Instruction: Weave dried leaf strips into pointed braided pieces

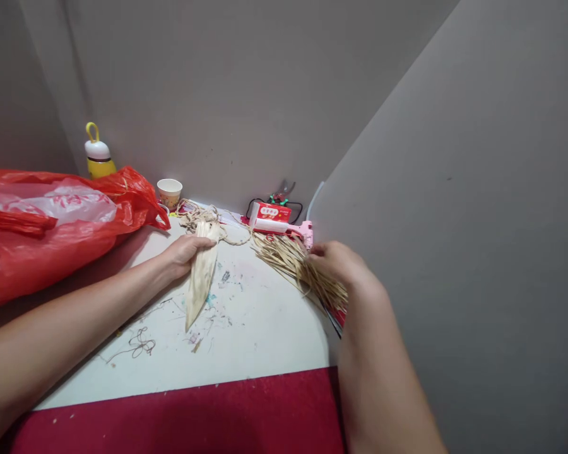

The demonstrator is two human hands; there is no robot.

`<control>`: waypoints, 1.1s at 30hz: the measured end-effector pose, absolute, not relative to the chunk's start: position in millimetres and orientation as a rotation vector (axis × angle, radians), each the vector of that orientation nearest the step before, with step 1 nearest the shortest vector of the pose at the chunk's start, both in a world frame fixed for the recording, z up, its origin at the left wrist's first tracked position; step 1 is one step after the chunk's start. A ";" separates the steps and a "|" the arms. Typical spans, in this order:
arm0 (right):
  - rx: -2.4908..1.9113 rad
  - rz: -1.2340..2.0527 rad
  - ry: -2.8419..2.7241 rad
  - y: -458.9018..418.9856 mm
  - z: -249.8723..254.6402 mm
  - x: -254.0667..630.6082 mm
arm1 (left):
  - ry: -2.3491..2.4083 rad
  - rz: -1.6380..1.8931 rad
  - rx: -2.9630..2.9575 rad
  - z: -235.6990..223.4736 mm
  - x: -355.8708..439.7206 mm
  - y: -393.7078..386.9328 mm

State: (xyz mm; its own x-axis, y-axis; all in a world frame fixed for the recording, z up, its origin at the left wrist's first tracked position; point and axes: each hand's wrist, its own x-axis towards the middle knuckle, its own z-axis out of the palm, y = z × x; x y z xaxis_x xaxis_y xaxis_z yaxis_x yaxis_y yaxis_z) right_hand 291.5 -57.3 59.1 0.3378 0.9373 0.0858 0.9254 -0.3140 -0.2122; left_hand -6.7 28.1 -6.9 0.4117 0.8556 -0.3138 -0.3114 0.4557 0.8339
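Note:
My left hand (185, 253) is closed on a pale, flat dried husk (202, 274), thumb across its face; the husk's pointed end hangs toward me over the white board. At the right, my right hand (338, 261) reaches over a bundle of dried straw strips (288, 255), its fingertips pinched together at the strips. Part of the bundle is hidden behind that hand and wrist. Braided straw cord (201, 214) lies in a tangle just beyond the husk.
A red plastic bag (76, 252) bulges at the left, with a yellow bottle (99, 157) behind it. Along the back wall stand a paper cup (169, 192), a red tissue pack (272, 213) and a pink tool (307, 233). Thin thread (142, 343) lies on the stained white board (265, 328).

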 end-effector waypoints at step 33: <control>-1.277 1.286 -1.148 -34.9 2.5 153.3 | 0.656 0.663 1.046 -5.7 -7.6 15.4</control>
State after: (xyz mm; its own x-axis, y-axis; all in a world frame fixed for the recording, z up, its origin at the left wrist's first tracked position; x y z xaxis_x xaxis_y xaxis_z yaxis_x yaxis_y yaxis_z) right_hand 153.3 -34.9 2.5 0.0034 0.9948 -0.1020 -0.0115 -0.1019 -0.9947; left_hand -7.6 15.4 -5.7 0.6315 0.7570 -0.1677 -0.1758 0.3505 0.9199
